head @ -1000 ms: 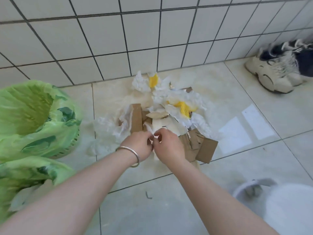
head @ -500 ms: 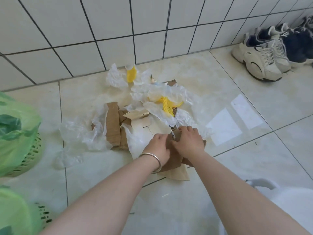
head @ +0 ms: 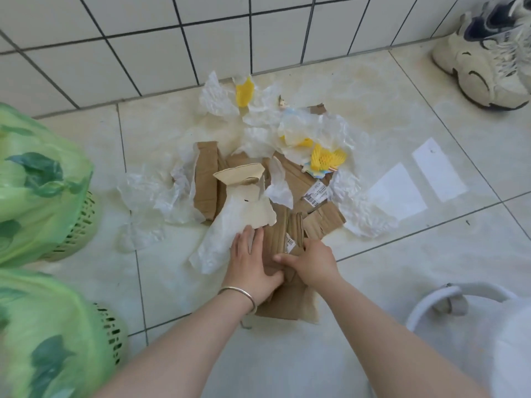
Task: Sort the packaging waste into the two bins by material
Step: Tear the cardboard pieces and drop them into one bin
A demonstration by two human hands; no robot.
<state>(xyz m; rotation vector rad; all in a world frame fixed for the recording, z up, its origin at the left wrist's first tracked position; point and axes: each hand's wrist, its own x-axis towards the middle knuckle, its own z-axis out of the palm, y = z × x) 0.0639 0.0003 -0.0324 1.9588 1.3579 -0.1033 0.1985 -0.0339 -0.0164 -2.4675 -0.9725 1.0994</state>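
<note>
We see the left hand [head: 250,265] lying flat with straight fingers on the nearest brown cardboard piece [head: 287,300], its fingertips just touching the torn cream paper sheet [head: 244,202] beyond. The right hand [head: 311,261] curls its fingers over the far edge of the same cardboard, thumb reaching toward the left hand, so it grips the piece. The cardboard is creased, flattened and carries a small barcode label [head: 290,242]. Farther out lies mixed waste: crumpled clear plastic film [head: 161,193], more cardboard scraps, and two yellow foam nets [head: 326,158]. We count two green-lined bins at our left, the farther bin [head: 43,179] and the nearer bin [head: 57,340].
</note>
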